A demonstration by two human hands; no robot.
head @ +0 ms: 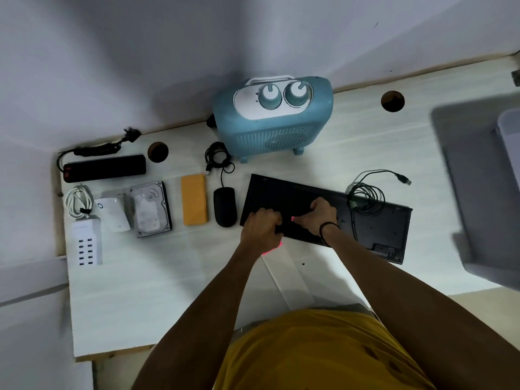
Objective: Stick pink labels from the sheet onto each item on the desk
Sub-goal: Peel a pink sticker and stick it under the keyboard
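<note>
Right at the middle of the frame, both hands work over the keyboard (pixel 326 212), which lies face down, cable coiled on its back. Left hand (pixel 263 228) is curled into a loose fist at the keyboard's near edge, with a sliver of pink, likely the label sheet (pixel 275 249), peeking out beneath it on the desk (pixel 140 291); whether those fingers actually grip it, I cannot tell. Right hand (pixel 320 215) has its fingers drawn narrow, pinching a small pink label (pixel 293 219) against the black underside, probably pressing it flat where it will hold.

Moving left, nothing blocks the way: the mouse (pixel 224 206), the yellow pad (pixel 194 199), the hard drive (pixel 152 208), the white adapter (pixel 114 212) and the USB charger (pixel 86 240) sit in a row, no pink visible on any. Farther up, the power strip (pixel 105 167) at upper left and the blue heater (pixel 271 119) at the back wall wait their turn.
</note>
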